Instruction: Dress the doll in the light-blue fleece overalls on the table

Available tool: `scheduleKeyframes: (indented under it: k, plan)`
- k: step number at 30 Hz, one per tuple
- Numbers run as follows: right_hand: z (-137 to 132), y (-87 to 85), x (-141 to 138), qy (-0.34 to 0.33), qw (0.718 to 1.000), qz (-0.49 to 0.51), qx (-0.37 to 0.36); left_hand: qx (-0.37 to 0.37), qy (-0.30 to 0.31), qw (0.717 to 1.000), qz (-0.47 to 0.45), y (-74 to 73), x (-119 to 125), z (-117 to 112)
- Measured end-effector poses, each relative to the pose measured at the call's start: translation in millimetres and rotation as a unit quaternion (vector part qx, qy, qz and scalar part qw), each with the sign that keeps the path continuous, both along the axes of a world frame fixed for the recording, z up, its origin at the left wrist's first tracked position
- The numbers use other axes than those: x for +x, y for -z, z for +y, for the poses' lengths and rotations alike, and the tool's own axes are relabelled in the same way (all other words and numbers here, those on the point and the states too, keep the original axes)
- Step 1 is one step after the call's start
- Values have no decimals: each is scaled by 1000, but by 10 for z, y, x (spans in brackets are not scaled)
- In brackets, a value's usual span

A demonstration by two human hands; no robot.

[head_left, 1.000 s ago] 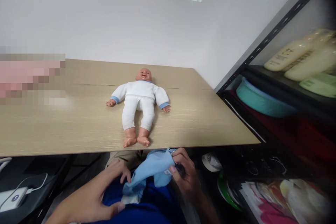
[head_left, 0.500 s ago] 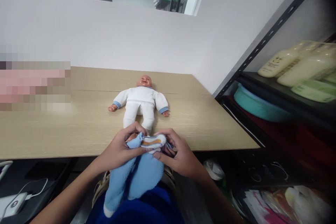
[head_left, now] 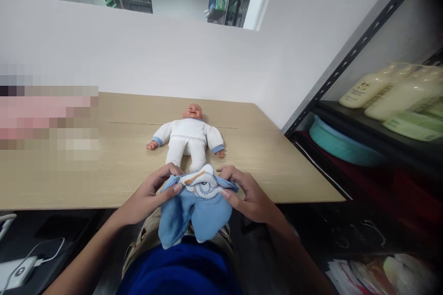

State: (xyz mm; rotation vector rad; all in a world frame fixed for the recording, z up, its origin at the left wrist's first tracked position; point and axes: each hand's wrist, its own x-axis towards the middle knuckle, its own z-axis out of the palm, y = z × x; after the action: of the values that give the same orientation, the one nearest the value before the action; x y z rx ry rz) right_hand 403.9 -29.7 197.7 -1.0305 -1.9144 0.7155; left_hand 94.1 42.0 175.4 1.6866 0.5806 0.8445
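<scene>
A small blue fleece garment (head_left: 209,214) with two short legs is held up at the table's near edge, in front of a doll (head_left: 188,131). Its left side is pinched by the left hand (head_left: 152,193), with the thumb laid on the front and the fingers bent behind. Its right side is gripped in the same way by the right hand (head_left: 247,196). A white patch with orange and blue marks is shown at the top, between the two thumbs, and the two legs are hung below the table's near edge, over the blue shirt (head_left: 180,269) and beige trousers (head_left: 145,235) of the person. Whether the table is touched by the cloth cannot be told. The doll, dressed in white with blue cuffs, is laid face up on the table (head_left: 263,161), its head toward the far edge; its feet are hidden by the garment. Along the table's right edge a shelf (head_left: 334,107) is placed, on which pale bottles (head_left: 404,87) are kept, with a teal basin (head_left: 339,145) set below them.
</scene>
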Motion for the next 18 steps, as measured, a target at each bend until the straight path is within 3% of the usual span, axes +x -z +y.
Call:
scheduleKeyframes:
  k: [4,8,13,18]
  plan:
    - [86,-81,-37,-44,998,20,-37,-16,-16,1000,0,-89,95,-16]
    - [183,-207,-90,-95,994,7,-56,-6,7,998,65,-199,208,-12]
    - [286,-247,-86,-103,991,8,-83,-30,55,994,89,-157,235,-12]
    - [310,-252,-32,-94,990,3,-105,103,6,994,46,-130,206,14]
